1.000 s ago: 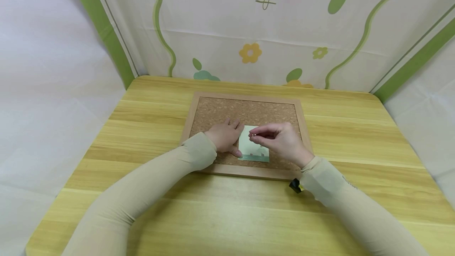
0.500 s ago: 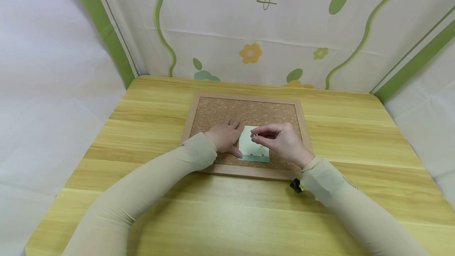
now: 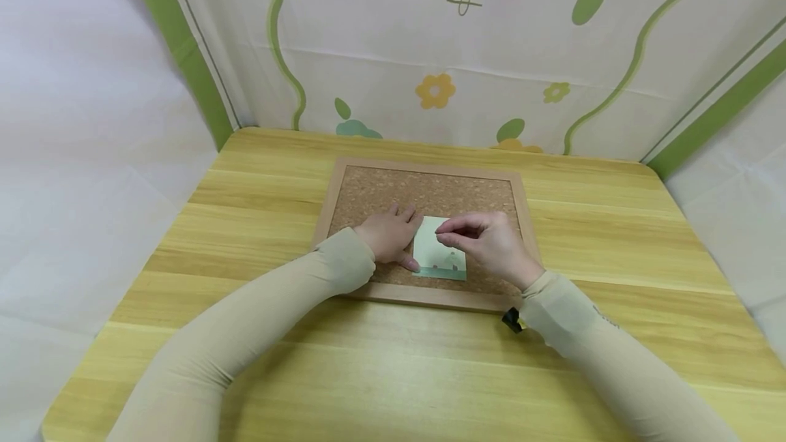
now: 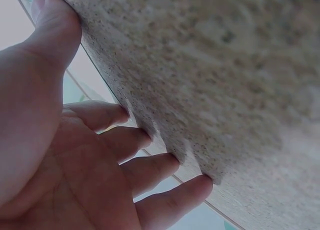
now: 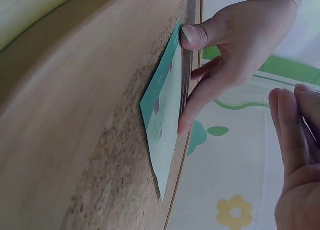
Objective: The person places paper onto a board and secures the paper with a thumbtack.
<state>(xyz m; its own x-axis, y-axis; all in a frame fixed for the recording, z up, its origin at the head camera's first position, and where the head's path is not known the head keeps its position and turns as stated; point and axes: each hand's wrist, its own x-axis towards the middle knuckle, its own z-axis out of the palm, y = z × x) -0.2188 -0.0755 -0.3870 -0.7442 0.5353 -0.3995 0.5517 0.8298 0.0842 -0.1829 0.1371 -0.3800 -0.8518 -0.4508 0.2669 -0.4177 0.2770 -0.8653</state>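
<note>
A framed cork board [image 3: 424, 189] lies flat on the table, bearing a pale green square note [image 3: 426, 251] with a darker green strip along its near edge. My left hand [image 3: 387, 234] rests spread at the note's left side. Its thumb touches the note's lower left corner, and its fingertips press on the cork in the left wrist view. Above the note, my right hand [image 3: 485, 244] pinches with thumb and fingertips together. Whatever small thing they hold is hidden now; a tiny shiny speck showed between them earlier. In the right wrist view the note [image 5: 167, 115] lifts slightly off the cork.
A small black and yellow object [image 3: 511, 320] sits by the board's near right corner, partly behind the right sleeve [image 3: 559, 309]. The wood-grain table [image 3: 393, 367] extends around the board. A patterned curtain [image 3: 381, 33] stands behind the table's far edge.
My right fingertips have shifted very slightly to the right over the note, and the shiny speck between them has gone out of sight. My left hand stays in place.
</note>
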